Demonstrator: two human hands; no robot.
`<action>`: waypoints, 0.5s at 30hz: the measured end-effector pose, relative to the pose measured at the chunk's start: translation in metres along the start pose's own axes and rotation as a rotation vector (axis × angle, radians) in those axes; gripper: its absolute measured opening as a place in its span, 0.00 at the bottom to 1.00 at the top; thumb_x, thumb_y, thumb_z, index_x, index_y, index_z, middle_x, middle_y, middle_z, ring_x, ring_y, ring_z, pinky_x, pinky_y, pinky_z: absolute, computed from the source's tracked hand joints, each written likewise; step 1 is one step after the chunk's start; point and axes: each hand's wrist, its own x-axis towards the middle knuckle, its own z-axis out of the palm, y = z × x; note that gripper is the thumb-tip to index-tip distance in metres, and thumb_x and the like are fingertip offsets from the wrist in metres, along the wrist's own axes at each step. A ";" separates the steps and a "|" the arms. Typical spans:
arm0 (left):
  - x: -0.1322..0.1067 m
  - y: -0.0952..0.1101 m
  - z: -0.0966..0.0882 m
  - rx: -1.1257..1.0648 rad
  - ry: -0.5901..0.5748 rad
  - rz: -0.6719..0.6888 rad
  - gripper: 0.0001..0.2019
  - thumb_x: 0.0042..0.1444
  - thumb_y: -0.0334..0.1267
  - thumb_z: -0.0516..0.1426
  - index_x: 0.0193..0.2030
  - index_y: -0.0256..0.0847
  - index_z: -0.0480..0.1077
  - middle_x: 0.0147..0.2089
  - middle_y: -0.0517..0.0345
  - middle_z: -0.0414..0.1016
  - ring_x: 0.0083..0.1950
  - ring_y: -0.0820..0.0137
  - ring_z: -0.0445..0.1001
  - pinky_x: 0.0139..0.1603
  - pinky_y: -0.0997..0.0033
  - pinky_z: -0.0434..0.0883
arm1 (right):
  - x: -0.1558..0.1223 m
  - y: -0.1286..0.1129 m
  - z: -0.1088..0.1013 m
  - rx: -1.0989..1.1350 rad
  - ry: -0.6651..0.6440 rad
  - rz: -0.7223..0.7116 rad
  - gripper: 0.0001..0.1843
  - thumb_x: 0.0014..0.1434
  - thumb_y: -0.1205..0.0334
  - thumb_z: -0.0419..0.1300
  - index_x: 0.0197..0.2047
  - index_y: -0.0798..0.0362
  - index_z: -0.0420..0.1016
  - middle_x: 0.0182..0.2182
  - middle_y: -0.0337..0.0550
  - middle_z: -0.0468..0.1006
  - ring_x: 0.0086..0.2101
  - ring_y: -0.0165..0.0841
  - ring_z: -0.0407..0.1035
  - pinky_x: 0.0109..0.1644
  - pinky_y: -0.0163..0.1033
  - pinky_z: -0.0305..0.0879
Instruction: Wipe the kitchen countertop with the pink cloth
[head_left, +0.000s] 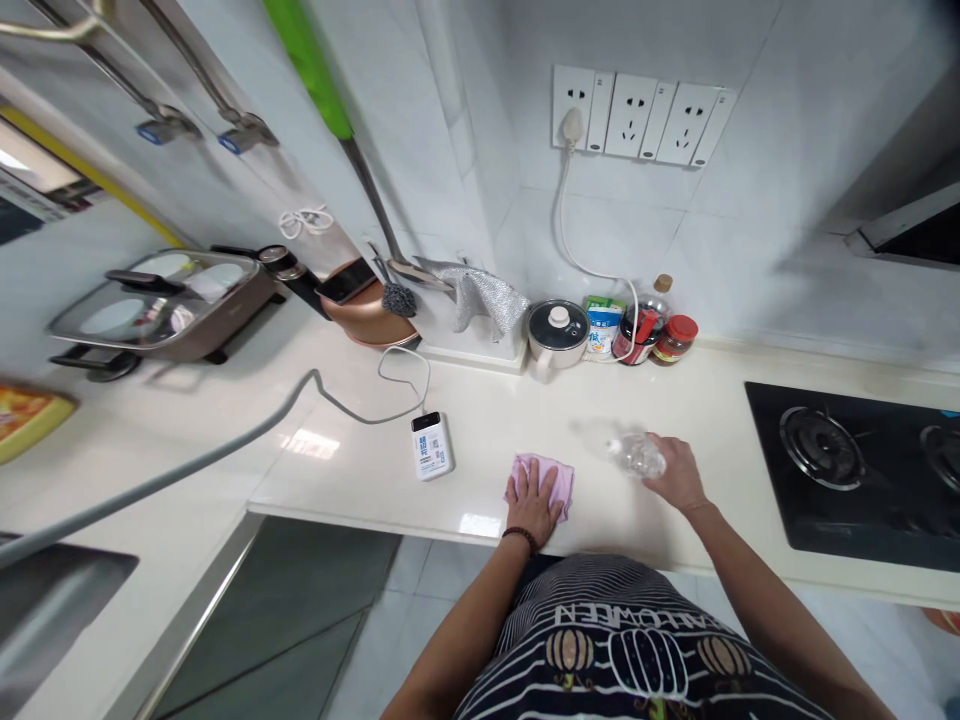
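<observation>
1. Pink, roughly square fabric cloth point(568, 482) lies flat near the front edge of the glossy cream tabletop point(360, 470). The left hand point(534, 508) rests on it palm-down, fingers spread wide, pressing rather than gripping.
2. Clear transparent bottle with a whitish top point(641, 456), right of the cloth and apart from it, is wrapped in the right hand point(677, 475). It tilts, top toward the left; blur hides whether it touches the tabletop.
3. Even palm pressure, with fingertips inside the cloth's border, should prevent bunching. The bottle likely wants a firm grip without squeezing.
4. Left of the cloth sits a white rectangular device with a dark end point(431, 450), joined to a pale cable; both deserve a wide berth from moisture.
5. Farther back stand a small cream pot with a dark lid point(559, 332) and a red-capped jar point(673, 340); rightward lies a black glass hob point(810, 520).
</observation>
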 end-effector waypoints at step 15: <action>0.000 -0.001 0.002 -0.003 0.006 -0.001 0.37 0.65 0.54 0.53 0.78 0.53 0.49 0.82 0.49 0.36 0.81 0.43 0.34 0.77 0.37 0.36 | 0.002 -0.001 0.008 0.036 -0.007 0.049 0.40 0.45 0.61 0.68 0.64 0.45 0.68 0.55 0.47 0.72 0.55 0.49 0.63 0.61 0.54 0.61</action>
